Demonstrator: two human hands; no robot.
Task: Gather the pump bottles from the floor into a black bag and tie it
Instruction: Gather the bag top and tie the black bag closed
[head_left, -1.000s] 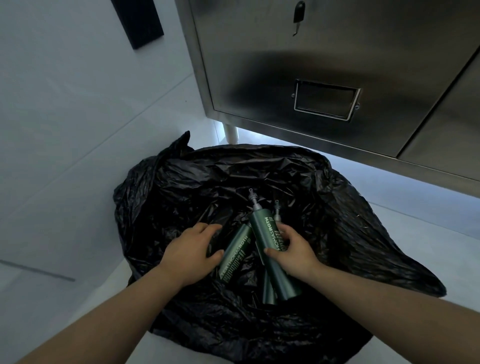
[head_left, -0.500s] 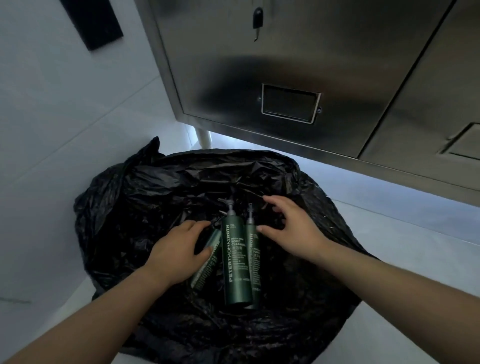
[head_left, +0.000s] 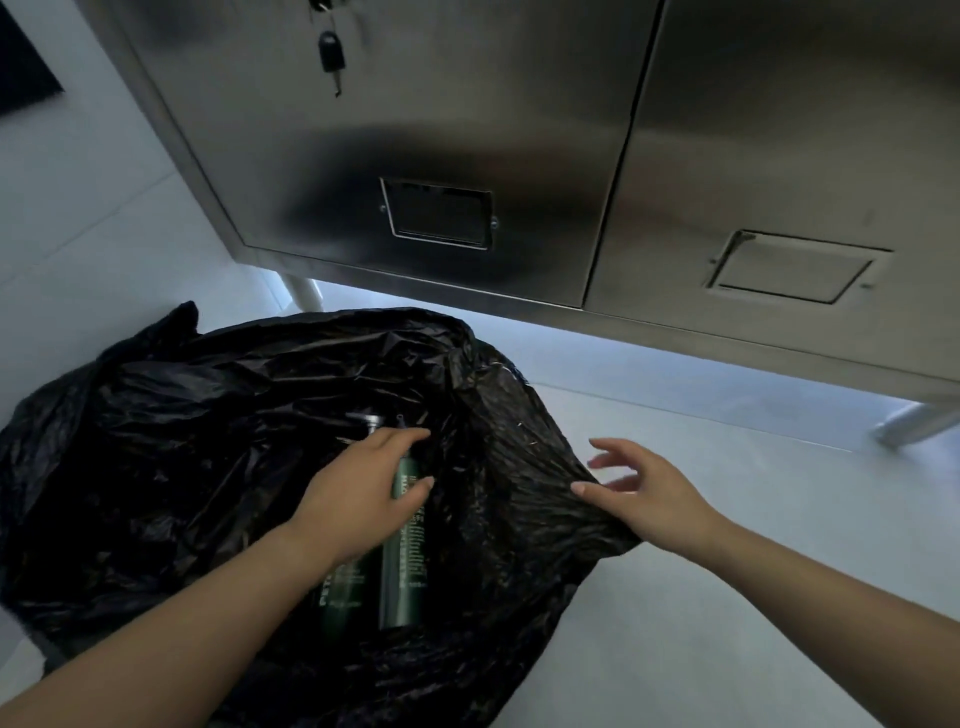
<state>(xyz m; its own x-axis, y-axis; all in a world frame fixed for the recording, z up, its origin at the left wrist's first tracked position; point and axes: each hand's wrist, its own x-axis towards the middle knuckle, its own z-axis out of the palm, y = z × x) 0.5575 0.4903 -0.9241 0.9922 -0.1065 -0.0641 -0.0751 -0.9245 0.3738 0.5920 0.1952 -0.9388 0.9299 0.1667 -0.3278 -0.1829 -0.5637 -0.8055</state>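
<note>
While the left hand (head_left: 358, 499) lies inside the open black bag (head_left: 156, 441), its fingers nearly straight over the green pump bottles (head_left: 402, 582), the right hand (head_left: 644, 488) hovers at the bag's right edge with fingers spread and the thumb touching the plastic. At least two bottles lie side by side in the bag's hollow. The bag sits on the pale floor (head_left: 727, 519) before a stainless steel cabinet (head_left: 467, 130) with a key (head_left: 331, 54) hanging from its door.

black bag (head_left: 156, 467), dark green bottles (head_left: 402, 582), steel-grey cabinet (head_left: 415, 130)
</note>
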